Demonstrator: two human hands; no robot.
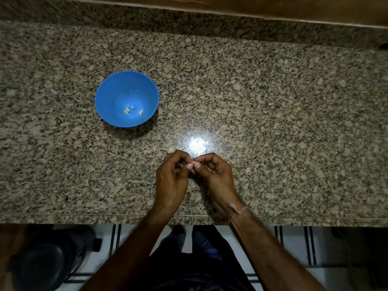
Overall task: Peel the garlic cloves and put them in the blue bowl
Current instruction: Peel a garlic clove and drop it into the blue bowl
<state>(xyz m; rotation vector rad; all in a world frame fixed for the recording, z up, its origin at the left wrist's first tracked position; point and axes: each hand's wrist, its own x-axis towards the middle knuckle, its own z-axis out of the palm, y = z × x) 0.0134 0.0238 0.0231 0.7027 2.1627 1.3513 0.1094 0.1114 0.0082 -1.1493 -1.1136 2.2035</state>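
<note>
A blue bowl (105,97) stands on the granite counter, left of centre, with three peeled garlic cloves (131,110) lying in its bottom. My left hand (171,177) and my right hand (216,175) meet near the counter's front edge, and both pinch one small pale garlic clove (192,163) between thumbs and fingertips. Most of that clove is hidden by the fingers. Just beyond my left hand, the rest of the garlic bulb (170,149) with its dry stalk lies on the counter.
The speckled granite counter (273,114) stretches wide to the right, with a bright light reflection (197,143) just past my hands. A wooden ledge (252,7) runs along the back. A dark round object (48,261) sits on the floor at lower left.
</note>
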